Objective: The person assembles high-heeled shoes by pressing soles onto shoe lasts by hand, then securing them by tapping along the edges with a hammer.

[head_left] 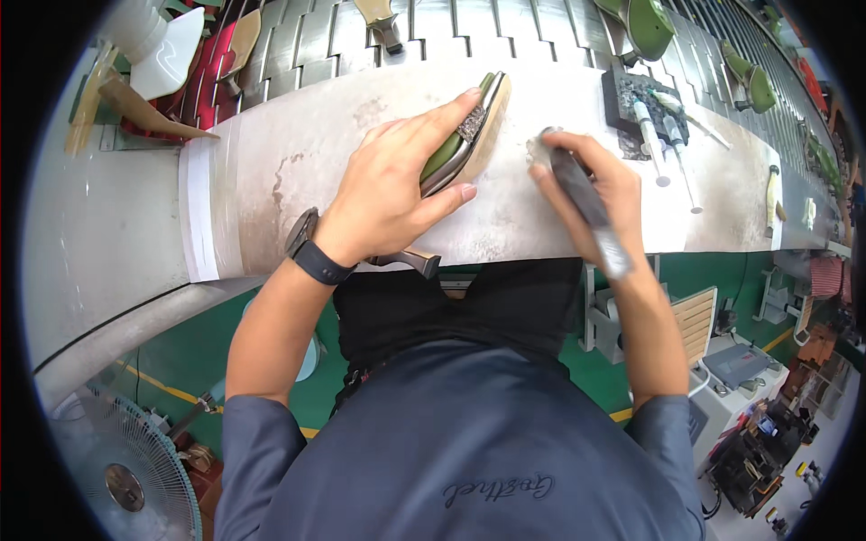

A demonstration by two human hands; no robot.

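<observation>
My left hand (383,176) is wrapped over a green high-heeled shoe (481,135), which lies tilted on its side on the pale worktop (271,198). The shoe's tan sole faces right, and a glittering dark band crosses its upper. Its heel sticks out below my wrist, near the front edge. To the right of the shoe and apart from it, my right hand (609,176) is closed around a dark, bar-shaped tool (577,185) with a silvery lower end. Motion blur hides the tool's exact kind. Its upper end is close to the worktop.
Syringe-like applicators (651,144) rest against a black block (622,99) at the back right. Behind the worktop runs a metal slat conveyor (523,32) carrying green shoes (649,32). A white flared object (167,54) stands at far left. A fan (126,482) is lower left.
</observation>
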